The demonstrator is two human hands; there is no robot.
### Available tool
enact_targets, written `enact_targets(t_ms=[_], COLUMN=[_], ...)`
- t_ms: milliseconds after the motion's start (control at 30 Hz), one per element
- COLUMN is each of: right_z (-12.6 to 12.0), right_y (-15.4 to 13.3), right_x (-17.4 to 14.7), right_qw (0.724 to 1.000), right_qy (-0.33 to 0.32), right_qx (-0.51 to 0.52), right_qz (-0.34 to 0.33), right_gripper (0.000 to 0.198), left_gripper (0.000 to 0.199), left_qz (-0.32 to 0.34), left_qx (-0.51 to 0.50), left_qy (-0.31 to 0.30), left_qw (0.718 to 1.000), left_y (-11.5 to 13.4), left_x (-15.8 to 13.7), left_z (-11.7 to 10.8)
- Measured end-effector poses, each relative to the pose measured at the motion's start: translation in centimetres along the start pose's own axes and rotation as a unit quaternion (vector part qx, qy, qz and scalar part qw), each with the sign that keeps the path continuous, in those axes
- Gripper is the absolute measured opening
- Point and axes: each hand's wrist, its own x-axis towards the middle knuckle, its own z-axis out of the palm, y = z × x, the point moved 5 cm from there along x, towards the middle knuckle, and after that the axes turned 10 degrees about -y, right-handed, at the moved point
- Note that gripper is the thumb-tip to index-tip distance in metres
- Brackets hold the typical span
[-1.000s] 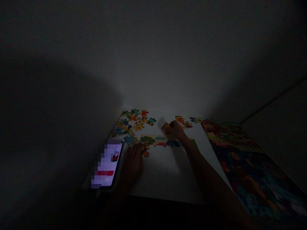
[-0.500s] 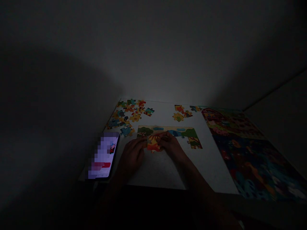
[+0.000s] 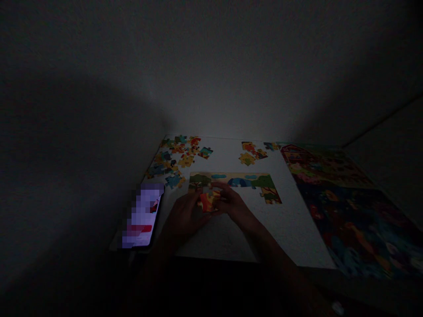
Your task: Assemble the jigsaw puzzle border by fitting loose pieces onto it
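- A lit phone (image 3: 147, 215), partly blurred out, lies just left of the left hand, screen up.
- Loose jigsaw pieces (image 3: 178, 149) in yellow, blue, green and red crowd together beyond the left hand, some overlapping.
- The left hand (image 3: 181, 215) is half closed, its fingers and thumb on the left edge of a puzzle piece.
- That red-and-orange puzzle piece (image 3: 209, 201) sits between the two hands; whether it is raised or resting I cannot tell.
- The right hand (image 3: 231, 203) is curled inward, fingers bent, gripping the same piece from its right side.
- A joined puzzle strip (image 3: 241, 181) with trees and a blue hill runs just beyond both hands, a corner reaching down to the right of the right hand.
- A small group of pieces (image 3: 247, 157), orange and yellow, lies farther beyond the right hand.
- The white desk (image 3: 294, 215) shows bare to the right of the right hand.
- Two colourful pictures (image 3: 346, 224) lie well to the right of the right hand, one dark blue.
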Motion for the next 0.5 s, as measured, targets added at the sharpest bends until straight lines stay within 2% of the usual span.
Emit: enact_targets(t_ms=[67,133,233,367,500], right_z=[0.6,0.9,0.6,-0.5,-2.3], right_y=[-0.3,-0.4,-0.1,-0.1,0.0], right_x=[0.0,0.1,0.0,-2.5,-7.0], right_qw=[0.998,0.995,0.992,0.980,0.958], right_qy=[-0.036,-0.044,-0.023,0.044,0.152], right_qx=[-0.038,-0.079,-0.120,-0.189,-0.242], right_qz=[-0.021,-0.038,-0.036,-0.042,-0.033], right_gripper=[0.032,0.019,0.015,0.017,0.025], left_gripper=[0.064,0.062,0.056,0.051,0.039], left_qz=[0.015,0.047,0.090,0.098,0.051], left_qx=[0.008,0.030,0.064,0.080,0.077], left_qy=[0.002,0.007,0.033,0.040,0.059], left_qw=[1.000,0.998,0.993,0.991,0.994], left_y=[-0.2,-0.4,-0.8,-1.0,-0.6], left_x=[0.0,0.0,0.1,0.5,0.6], left_z=[0.3,0.6,0.7,0.7,-0.2])
